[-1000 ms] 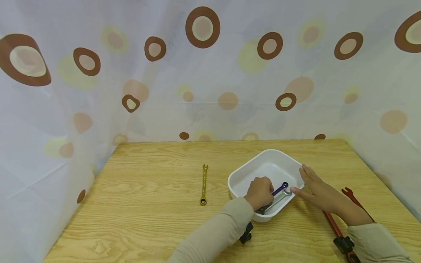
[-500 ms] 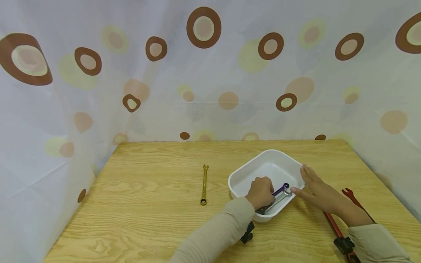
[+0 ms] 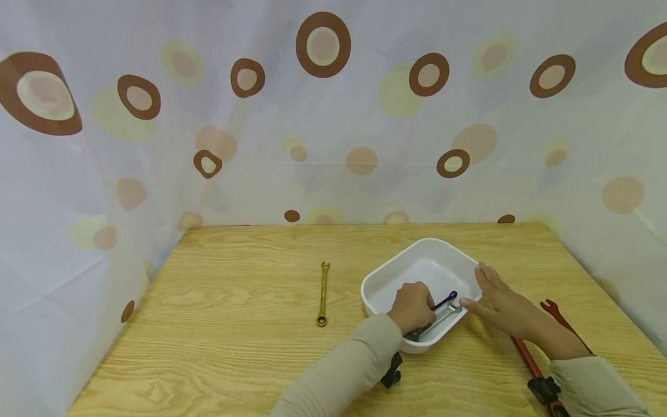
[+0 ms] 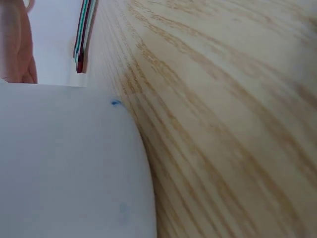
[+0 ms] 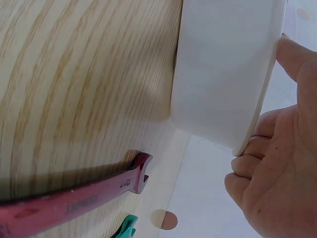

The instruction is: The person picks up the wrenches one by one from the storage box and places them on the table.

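Patterned cloth [image 3: 312,130], white with brown and yellow spots, hangs at far side and down left and right. Wood table [image 3: 250,347] in front. White bin [image 3: 432,255] right of centre on table, set at an angle. Beige sleeves [image 3: 339,370] come in from near side, both arms. Left hand [image 3: 411,307] is down inside the bin, near left part, fingers curled, holding the purple wrench [image 3: 444,300]; its ring end sticks out to the right. Left wrist view shows only bin wall, not the grip. Right hand [image 3: 513,313] is at the bin's right rim, fingers fairly straight, thumb spread wide, fingertips touching the rim. Red wrench [image 3: 527,355] on table, right of bin, passing by the right forearm; second red wrench [image 3: 560,318] further right, open end pointing far. Gold wrench [image 3: 323,295] left of bin, lying near to far, ring end near. Silver wrench [image 3: 438,321] in bin beside the purple one, near end partly behind the left hand. Green wrench end [image 5: 129,225] beside a red one, right wrist view. Black clips [image 3: 544,389] at both wrists.
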`<control>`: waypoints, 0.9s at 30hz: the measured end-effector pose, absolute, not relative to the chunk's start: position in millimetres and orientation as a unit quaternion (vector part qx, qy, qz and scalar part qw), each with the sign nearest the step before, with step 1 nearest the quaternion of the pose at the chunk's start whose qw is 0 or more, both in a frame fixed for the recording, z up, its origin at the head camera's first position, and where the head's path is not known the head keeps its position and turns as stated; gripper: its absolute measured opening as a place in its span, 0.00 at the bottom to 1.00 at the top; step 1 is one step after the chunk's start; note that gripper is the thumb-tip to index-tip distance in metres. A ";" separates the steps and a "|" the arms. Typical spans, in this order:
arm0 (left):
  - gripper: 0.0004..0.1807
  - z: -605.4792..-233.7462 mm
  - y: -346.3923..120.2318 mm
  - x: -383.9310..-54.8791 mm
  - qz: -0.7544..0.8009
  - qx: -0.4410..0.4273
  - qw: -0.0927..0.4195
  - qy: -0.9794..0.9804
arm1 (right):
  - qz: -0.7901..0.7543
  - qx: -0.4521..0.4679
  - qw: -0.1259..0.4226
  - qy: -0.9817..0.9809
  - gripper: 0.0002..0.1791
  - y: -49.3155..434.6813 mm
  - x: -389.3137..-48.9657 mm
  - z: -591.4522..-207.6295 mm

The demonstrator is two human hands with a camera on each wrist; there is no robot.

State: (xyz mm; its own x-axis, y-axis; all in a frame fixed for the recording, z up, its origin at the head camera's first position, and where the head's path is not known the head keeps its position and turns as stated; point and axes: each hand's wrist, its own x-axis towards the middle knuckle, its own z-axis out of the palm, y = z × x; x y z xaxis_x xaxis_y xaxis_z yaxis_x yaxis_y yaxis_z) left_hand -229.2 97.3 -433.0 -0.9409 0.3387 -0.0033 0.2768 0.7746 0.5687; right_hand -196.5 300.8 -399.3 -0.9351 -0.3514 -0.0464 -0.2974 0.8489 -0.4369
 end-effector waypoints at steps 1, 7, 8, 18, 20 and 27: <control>0.05 -433.7 97.2 -229.6 0.295 0.163 0.055 0.940 | -0.218 -0.169 0.063 0.959 0.50 300.6 -196.2 -399.3; 0.05 -437.5 96.2 -232.9 0.360 0.121 0.091 0.921 | -0.218 -0.171 0.060 0.959 0.50 299.6 -195.8 -400.3; 0.06 -436.9 96.0 -232.8 0.373 0.111 0.098 0.916 | -0.217 -0.170 0.060 0.959 0.50 299.4 -195.8 -400.3; 0.09 -427.7 94.5 -228.7 0.448 0.080 0.114 0.883 | -0.218 -0.170 0.059 0.959 0.50 298.3 -194.4 -398.3; 0.10 -426.3 93.9 -227.7 0.461 0.080 0.113 0.877 | -0.219 -0.171 0.059 0.959 0.49 298.3 -194.1 -397.9; 0.13 -424.8 93.0 -227.3 0.491 0.084 0.120 0.859 | -0.218 -0.172 0.055 0.959 0.49 299.2 -194.3 -397.8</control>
State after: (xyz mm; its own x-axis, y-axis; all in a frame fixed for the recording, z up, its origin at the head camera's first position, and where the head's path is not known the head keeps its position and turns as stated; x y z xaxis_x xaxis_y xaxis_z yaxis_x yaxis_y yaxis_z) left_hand -227.3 93.0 -424.8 -0.9570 0.2622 -0.1243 0.0258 0.5036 0.8636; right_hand -194.3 299.2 -397.8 -0.9346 -0.3545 -0.0307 -0.3062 0.8452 -0.4381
